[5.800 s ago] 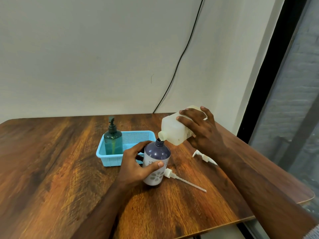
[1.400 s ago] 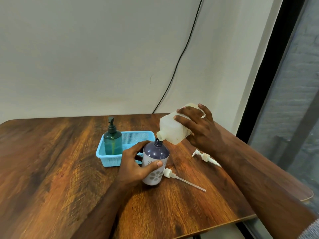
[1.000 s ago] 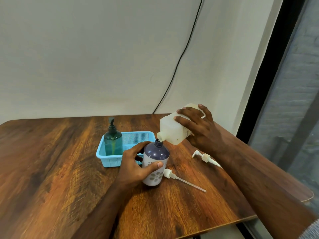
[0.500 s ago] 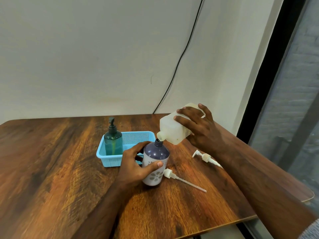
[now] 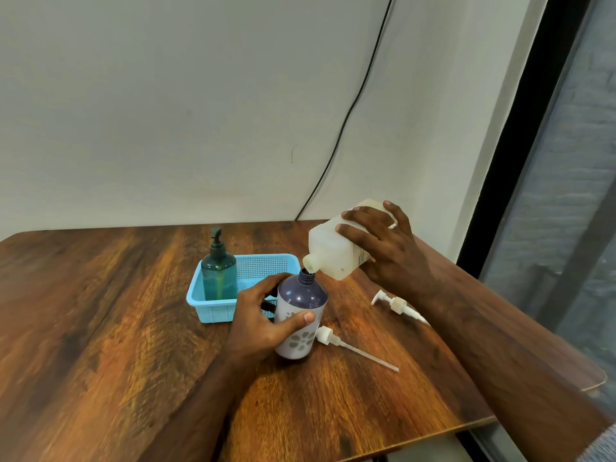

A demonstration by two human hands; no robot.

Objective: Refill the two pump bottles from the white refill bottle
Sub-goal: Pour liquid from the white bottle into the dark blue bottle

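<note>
My right hand (image 5: 386, 248) grips the white refill bottle (image 5: 333, 253), tipped down to the left with its spout right over the open neck of the purple pump bottle (image 5: 301, 311). That purple bottle stands upright on the wooden table (image 5: 100, 328), its pump off, and my left hand (image 5: 263, 320) is wrapped around its left side. A green pump bottle (image 5: 219, 273) with its pump on stands in the left end of a light blue basket (image 5: 266, 265). Two white pump heads lie loose on the table: one with a long tube (image 5: 346, 345) beside the purple bottle, another pump head (image 5: 395, 305) under my right forearm.
A black cable (image 5: 346, 128) runs down the wall behind the table. A dark window frame (image 5: 533, 128) stands at the right. The table's right and front edges lie close to my right arm.
Almost nothing differs over the last second. Since 5.8 s ago the white refill bottle has tipped slightly more and shifted a little left over the purple bottle's neck.
</note>
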